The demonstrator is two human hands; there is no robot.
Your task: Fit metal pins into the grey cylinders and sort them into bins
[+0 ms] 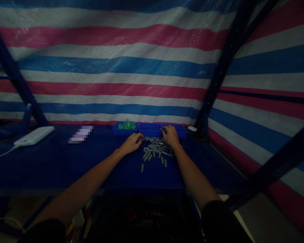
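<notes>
A loose pile of small grey metal cylinders point(155, 147) lies on the blue table point(91, 172), with one cylinder point(142, 167) apart at the near side. At the pile's left edge is my left hand point(132, 143), its fingers curled together; whatever they hold is too small to make out. My right hand point(171, 135) is above the pile's far right side, before the bins. Its thumb and fingers pinch what looks like a small metal cylinder point(161, 129). Behind the pile stand a middle blue bin point(150, 132) and a right blue bin point(181, 130).
A left blue bin point(124, 132) holds green translucent pieces point(128, 125). Further left lie a blurred-out flat object point(81, 134) and a white device point(34, 136) with a cable. A small white case point(192, 129) sits by the right frame post point(205, 125). Striped sheeting point(116, 64) hangs behind.
</notes>
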